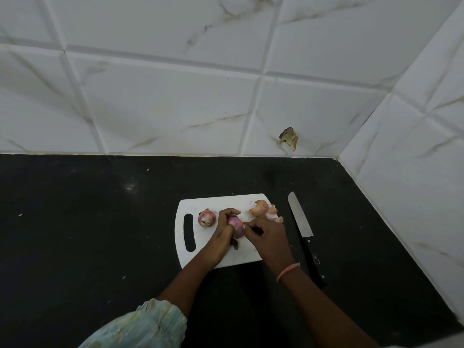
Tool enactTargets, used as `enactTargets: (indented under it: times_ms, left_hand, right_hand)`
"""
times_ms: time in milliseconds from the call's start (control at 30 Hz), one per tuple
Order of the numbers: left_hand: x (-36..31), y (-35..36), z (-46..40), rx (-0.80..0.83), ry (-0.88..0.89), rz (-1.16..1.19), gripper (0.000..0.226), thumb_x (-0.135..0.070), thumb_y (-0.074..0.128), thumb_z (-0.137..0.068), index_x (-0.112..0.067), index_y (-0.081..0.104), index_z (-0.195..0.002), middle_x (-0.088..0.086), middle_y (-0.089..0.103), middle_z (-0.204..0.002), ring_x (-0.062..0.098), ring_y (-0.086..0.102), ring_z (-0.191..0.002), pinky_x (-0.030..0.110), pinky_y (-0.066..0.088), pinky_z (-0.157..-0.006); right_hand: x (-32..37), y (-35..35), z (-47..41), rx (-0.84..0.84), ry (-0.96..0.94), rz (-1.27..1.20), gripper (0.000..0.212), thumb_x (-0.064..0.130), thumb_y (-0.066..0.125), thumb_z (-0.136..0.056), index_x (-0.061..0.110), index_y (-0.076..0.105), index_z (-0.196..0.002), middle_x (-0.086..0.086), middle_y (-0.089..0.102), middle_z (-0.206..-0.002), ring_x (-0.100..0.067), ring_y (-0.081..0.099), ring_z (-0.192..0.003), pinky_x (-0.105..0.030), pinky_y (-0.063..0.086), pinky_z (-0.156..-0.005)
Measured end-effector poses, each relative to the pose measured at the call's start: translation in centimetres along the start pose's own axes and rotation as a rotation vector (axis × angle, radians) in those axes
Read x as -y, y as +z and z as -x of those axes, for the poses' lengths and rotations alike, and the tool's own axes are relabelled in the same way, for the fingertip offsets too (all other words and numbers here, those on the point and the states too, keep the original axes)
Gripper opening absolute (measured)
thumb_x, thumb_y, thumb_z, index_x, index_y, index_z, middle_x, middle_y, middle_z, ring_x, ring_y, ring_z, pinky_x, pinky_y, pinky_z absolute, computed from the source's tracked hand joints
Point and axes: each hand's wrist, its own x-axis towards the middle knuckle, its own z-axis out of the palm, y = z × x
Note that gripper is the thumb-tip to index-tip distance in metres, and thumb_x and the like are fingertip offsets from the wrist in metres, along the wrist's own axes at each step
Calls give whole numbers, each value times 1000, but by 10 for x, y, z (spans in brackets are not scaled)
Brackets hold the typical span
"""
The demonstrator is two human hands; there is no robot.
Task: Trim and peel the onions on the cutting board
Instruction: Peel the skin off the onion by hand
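Note:
A white cutting board with a handle slot lies on the black counter. My left hand grips a purple onion over the middle of the board. My right hand pinches at the onion's right side with its fingertips. A second onion, still in its skin, sits on the board to the left. A heap of pale loose peels lies at the board's far right corner. A small dark scrap of peel hangs under the held onion.
A knife with a black handle lies on the counter just right of the board, blade pointing away. The black counter meets tiled walls at the back and right. A chipped hole marks the back wall.

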Motion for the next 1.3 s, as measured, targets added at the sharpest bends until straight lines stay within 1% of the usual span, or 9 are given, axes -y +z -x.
enactTargets:
  times_ms: [133, 300, 467, 667, 933, 1033, 1100, 1167, 1300]
  left_hand:
    - [-1, 0, 1, 3, -7, -3, 43, -20, 34, -79, -22, 42, -121, 10, 47, -117, 14, 56, -87, 28, 49, -59]
    - [-2, 2, 1, 13, -11, 1, 37, -21, 36, -80, -22, 42, -117, 10, 50, -105, 9, 55, -74, 27, 47, -57]
    - [-1, -1, 0, 21, -33, -28, 38, -22, 35, -80, -21, 41, -118, 12, 49, -111, 14, 55, -81, 28, 48, -59]
    - [-1, -1, 0, 18, -28, -21, 36, -21, 35, -80, -21, 41, -115, 12, 49, -107, 19, 52, -80, 27, 48, -58]
    - [-1, -2, 0, 8, -28, -31, 38, -24, 36, -80, -21, 43, -117, 9, 47, -116, 17, 55, -88, 28, 49, -58]
    - [-1, -1, 0, 10, -29, -35, 37, -26, 36, -82, -20, 43, -117, 11, 48, -114, 15, 56, -85, 27, 48, -58]
    - [-3, 1, 0, 12, -43, -18, 35, -27, 36, -82, -20, 43, -116, 11, 50, -107, 15, 55, -80, 26, 47, -57]
    - [-5, 2, -1, 19, -50, -16, 36, -27, 37, -81, -19, 42, -116, 11, 50, -103, 16, 53, -77, 26, 46, -56]
    - [-4, 2, 1, 38, -22, -31, 33, -28, 37, -83, -21, 40, -115, 8, 49, -102, 15, 51, -78, 26, 46, -58]
  right_hand:
    - [1, 0, 0, 9, 8, 7, 9, 16, 70, -86, 8, 75, -86, -3, 72, -76, -12, 64, -71, -33, 53, -71]
    - [3, -4, 2, 41, 16, -65, 10, 14, 74, -82, 8, 75, -89, -2, 74, -79, -9, 67, -73, -26, 54, -73]
    - [0, 0, 3, 29, -11, 9, 11, 16, 71, -86, 6, 75, -84, -5, 71, -73, -15, 65, -69, -34, 53, -69]
    - [-1, 5, 4, -5, -9, 40, 22, 21, 68, -87, 4, 70, -73, -7, 66, -64, -19, 61, -61, -39, 50, -62]
    - [0, 2, 0, -13, 112, -42, 3, 10, 70, -84, 9, 73, -83, 5, 68, -74, -4, 62, -70, -22, 49, -69]
    - [-1, 0, 3, -27, 114, -115, 8, 14, 70, -86, 13, 73, -93, 5, 71, -82, -4, 66, -79, -21, 53, -76]
    - [1, 0, 5, 9, 75, -134, 10, 22, 71, -86, 16, 73, -93, 8, 71, -82, -3, 66, -80, -19, 53, -77]
    - [1, 1, 5, 42, 62, -156, 12, 26, 72, -86, 15, 73, -90, 8, 72, -80, -4, 67, -79, -22, 54, -76]
    - [-1, 3, 4, 36, 50, -132, 9, 21, 73, -83, 13, 71, -81, 5, 70, -74, -6, 66, -73, -29, 55, -73]
